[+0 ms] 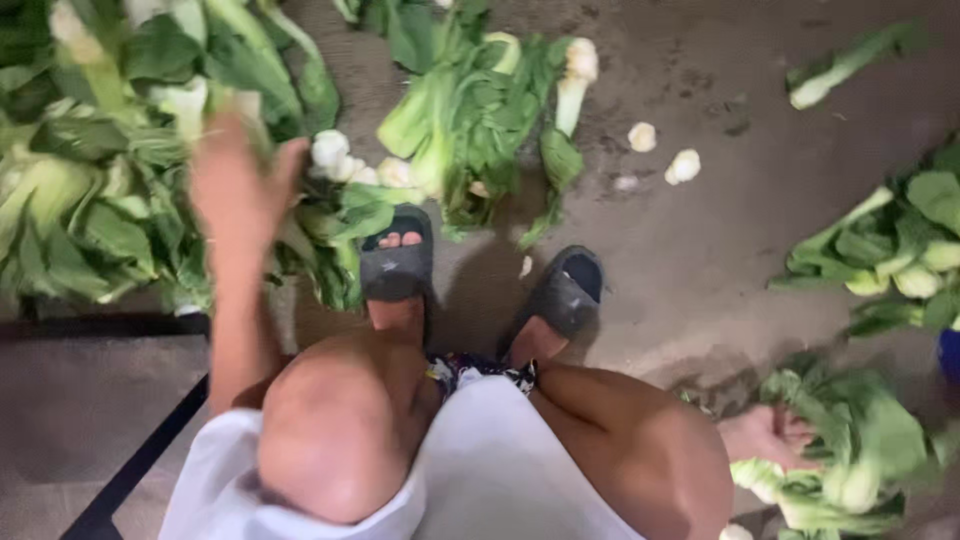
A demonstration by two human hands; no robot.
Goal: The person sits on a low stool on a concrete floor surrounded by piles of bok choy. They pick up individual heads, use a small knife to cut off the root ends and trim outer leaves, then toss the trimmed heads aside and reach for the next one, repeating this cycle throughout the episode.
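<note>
At the far left, a large heap of leafy greens (90, 170) with pale stalks is spread loosely over the concrete floor (720, 230), where it lies within easy reach of a seated person. The left hand (235, 185) is raised over the near edge of this heap. It is blurred; its fingers look spread and nothing is seen in its grip, though this cannot be told for certain. Beside it, a few cut white stalk ends (345, 165) are gathered against the leaves.

Toward the middle, a second, smaller bunch of greens (470, 110) is laid just ahead of the two dark slippers (400, 260), which are planted apart on the floor, the bare knees being bent above them and white cloth (500, 470) hanging between. Trimmed stem pieces (683, 165) are scattered on the bare concrete beyond, apart from the piles, as offcuts would be.

To the right, a single stalk (845, 65) lies alone near the top edge, and another pile of greens (900, 250) is kept separate at the frame's side. At the lower right, the right hand (770, 437) is lowered beside the knee, its grip closed on a bundle of greens (850, 460) resting at floor level. A blue object (950, 355) is cut off by the right edge. No packages, labels or signs are to be seen.
</note>
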